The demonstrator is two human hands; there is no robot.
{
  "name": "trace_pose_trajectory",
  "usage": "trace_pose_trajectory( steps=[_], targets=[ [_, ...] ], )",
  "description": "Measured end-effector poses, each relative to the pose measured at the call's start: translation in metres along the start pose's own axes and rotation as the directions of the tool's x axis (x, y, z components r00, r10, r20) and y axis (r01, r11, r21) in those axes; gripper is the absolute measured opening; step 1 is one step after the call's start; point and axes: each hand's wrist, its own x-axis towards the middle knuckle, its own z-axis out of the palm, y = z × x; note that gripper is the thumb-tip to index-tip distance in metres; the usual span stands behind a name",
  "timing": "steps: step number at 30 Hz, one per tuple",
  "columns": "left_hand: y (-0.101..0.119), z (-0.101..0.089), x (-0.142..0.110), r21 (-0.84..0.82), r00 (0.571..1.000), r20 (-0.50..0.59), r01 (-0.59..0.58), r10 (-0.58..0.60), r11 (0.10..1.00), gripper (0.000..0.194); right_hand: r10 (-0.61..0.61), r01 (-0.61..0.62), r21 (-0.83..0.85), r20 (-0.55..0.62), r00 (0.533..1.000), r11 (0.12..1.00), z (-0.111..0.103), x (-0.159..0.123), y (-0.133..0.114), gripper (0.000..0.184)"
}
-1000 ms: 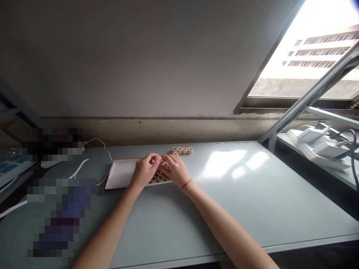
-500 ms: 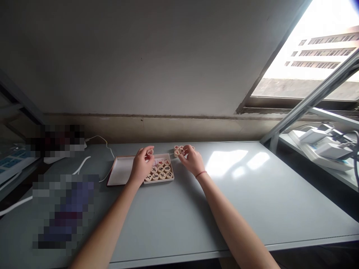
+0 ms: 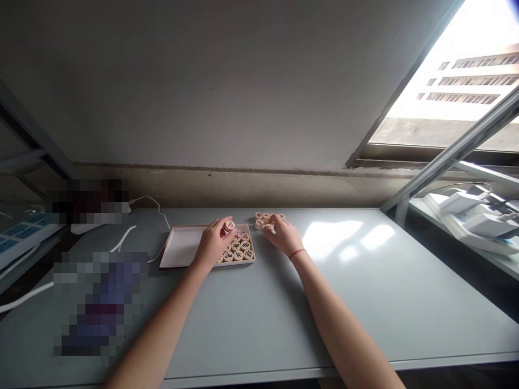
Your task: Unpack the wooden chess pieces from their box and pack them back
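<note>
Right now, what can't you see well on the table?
In the head view:
Some game pieces in the box: hidden by the left hand.
Loose pieces: partly hidden by the right hand.
Marks on the pieces: too small to read.
Big shape on the table: blurred into squares.

Xiangqi pieces (image 3: 238, 255): pale wood look, smooth, slight sheen. Shallow tray (image 3: 182, 247): matt white paper or card inside. Desktop (image 3: 348, 313): smooth grey painted finish, semi-matt, shows window glare. Power adapters (image 3: 490, 225): white plastic, smooth.
</note>
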Motion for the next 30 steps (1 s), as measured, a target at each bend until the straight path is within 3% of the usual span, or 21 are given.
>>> trace_pose_trajectory(
  steps=[3,6,10,14,20,24,30],
  targets=[
    [0.003,0.004,-0.003,0.054,0.997,0.014,-0.076,0.076,0.996,0.030,-0.164,0.178,0.200,-0.086,0.983,0.963,-0.002,-0.007,-0.018,0.020],
    [0.005,0.008,-0.006,0.105,0.985,0.071,-0.165,0.158,0.981,0.035,-0.324,0.343,0.409,-0.119,0.939,0.846,0.000,-0.017,-0.043,0.025],
    [0.005,0.012,-0.008,0.110,0.969,0.113,-0.231,0.219,0.967,0.041,-0.379,0.410,0.450,-0.162,0.911,0.793,0.007,-0.023,-0.057,0.018],
    [0.004,0.012,-0.007,0.108,0.963,0.152,-0.241,0.223,0.965,0.044,-0.281,0.348,0.421,-0.213,0.936,0.837,0.008,-0.013,-0.039,0.016],
    [0.005,0.006,-0.006,0.173,0.965,0.178,-0.223,0.192,0.960,0.037,-0.008,0.036,0.185,-0.152,0.988,0.982,0.004,0.002,0.005,0.014],
    [0.004,0.003,-0.005,0.175,0.969,0.175,-0.206,0.175,0.963,0.031,-0.006,0.024,0.171,-0.105,0.994,0.985,0.008,0.005,0.016,0.009],
    [0.002,0.003,-0.005,0.156,0.971,0.175,-0.193,0.165,0.969,0.028,-0.020,0.044,0.208,-0.114,0.993,0.977,0.012,0.004,0.013,0.011]
  ],
)
